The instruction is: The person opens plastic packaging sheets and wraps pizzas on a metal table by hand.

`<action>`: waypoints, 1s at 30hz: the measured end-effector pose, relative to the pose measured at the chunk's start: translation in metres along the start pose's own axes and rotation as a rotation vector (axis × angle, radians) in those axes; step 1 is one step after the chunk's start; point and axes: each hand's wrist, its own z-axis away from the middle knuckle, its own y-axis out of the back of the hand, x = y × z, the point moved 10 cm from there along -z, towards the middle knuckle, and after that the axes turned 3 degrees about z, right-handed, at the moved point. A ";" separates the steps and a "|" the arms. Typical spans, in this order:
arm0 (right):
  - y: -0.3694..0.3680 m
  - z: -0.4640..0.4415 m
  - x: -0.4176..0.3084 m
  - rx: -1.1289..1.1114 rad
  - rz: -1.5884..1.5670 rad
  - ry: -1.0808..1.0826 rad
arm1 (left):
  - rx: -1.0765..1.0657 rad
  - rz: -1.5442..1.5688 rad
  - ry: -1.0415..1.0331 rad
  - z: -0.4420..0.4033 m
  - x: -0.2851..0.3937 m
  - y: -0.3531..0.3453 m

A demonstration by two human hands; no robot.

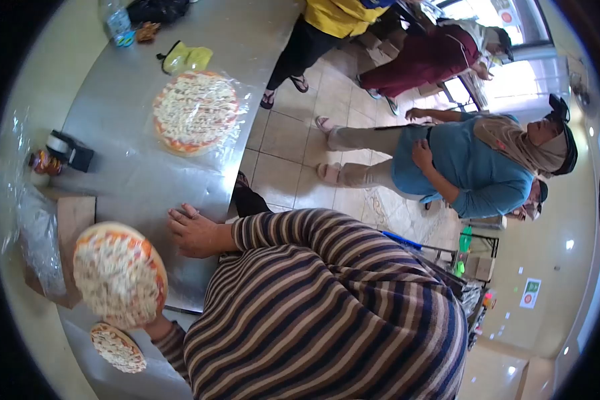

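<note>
My left hand (157, 325) grips the edge of an uncooked pizza (119, 277), tilted up above the metal table and covered with white shredded cheese over red sauce; its fingers are mostly hidden behind the crust. My right hand (197, 231) lies on the table near its front edge, fingers spread, holding nothing. Beyond it, a second topped pizza (195, 112) lies flat on clear plastic wrap (243, 113). A smaller-looking pizza (118, 348) rests on the table past my left hand.
By the wall stand a cardboard box (77, 217) with clear plastic (43, 240) and a black tape dispenser (73, 152). A yellow-green cloth item (187, 59) and a plastic bottle (118, 25) are farther along the metal table (127, 140). A person in blue (457, 160) stands behind, others nearby.
</note>
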 end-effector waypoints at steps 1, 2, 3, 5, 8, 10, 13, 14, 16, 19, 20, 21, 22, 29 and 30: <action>0.003 0.003 0.003 0.031 -0.015 0.014 | -0.038 -0.007 0.031 -0.007 -0.011 -0.016; 0.007 0.005 0.005 0.064 -0.030 0.030 | -0.075 -0.021 0.053 -0.015 -0.022 -0.035; 0.010 0.006 0.007 0.098 -0.046 0.051 | -0.107 -0.035 0.074 -0.018 -0.030 -0.051; 0.011 0.009 0.015 0.064 -0.122 0.042 | -0.158 -0.050 0.104 -0.026 -0.041 -0.075; -0.004 0.013 0.015 -0.094 -0.139 0.111 | -0.205 -0.050 0.135 -0.035 -0.054 -0.101; -0.017 0.016 0.019 -0.165 -0.187 0.137 | -0.221 -0.031 0.137 -0.037 -0.063 -0.115; -0.011 0.017 0.020 -0.240 -0.122 0.162 | -0.243 0.022 0.132 -0.041 -0.077 -0.133; -0.002 0.021 0.019 -0.169 -0.105 0.211 | -0.255 0.037 0.133 -0.040 -0.082 -0.139; 0.007 0.023 0.019 -0.096 -0.091 0.263 | -0.262 0.062 0.142 -0.042 -0.094 -0.144; 0.017 0.019 0.019 -0.100 -0.097 0.274 | -0.264 0.092 0.149 -0.041 -0.102 -0.148; 0.016 0.017 0.019 -0.109 -0.102 0.274 | -0.264 0.097 0.152 -0.042 -0.103 -0.149; 0.016 0.014 0.017 -0.119 -0.106 0.272 | -0.263 0.104 0.156 -0.042 -0.102 -0.149; 0.014 0.013 0.019 -0.126 -0.107 0.262 | -0.263 0.108 0.154 -0.043 -0.103 -0.150; 0.016 0.022 0.017 -0.160 -0.040 0.217 | -0.285 0.150 0.163 -0.034 -0.112 -0.154; 0.017 0.024 0.016 -0.188 -0.027 0.216 | -0.288 0.153 0.163 -0.033 -0.113 -0.154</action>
